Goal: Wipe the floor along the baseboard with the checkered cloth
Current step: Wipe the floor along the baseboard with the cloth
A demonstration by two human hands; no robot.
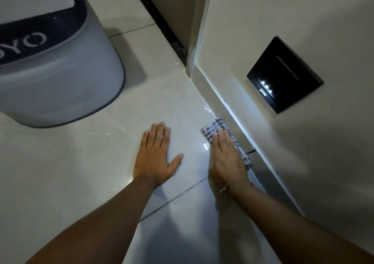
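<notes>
The right hand (pixel 226 156) presses flat, fingers together, on the blue-and-white checkered cloth (pixel 214 127) at two o'clock, touching the pale baseboard (pixel 238 122). The left hand (pixel 156 154) lies spread on the glossy tiled floor (pixel 101 162). Best to keep even pressure, hugging the edge.

White letters "OYO" on the dark band of a grey bin (pixel 60 81), seen upside down, an earlier letter cut off at the frame edge, small white mark on a black wall panel (pixel 285 75), too blurred to read
</notes>
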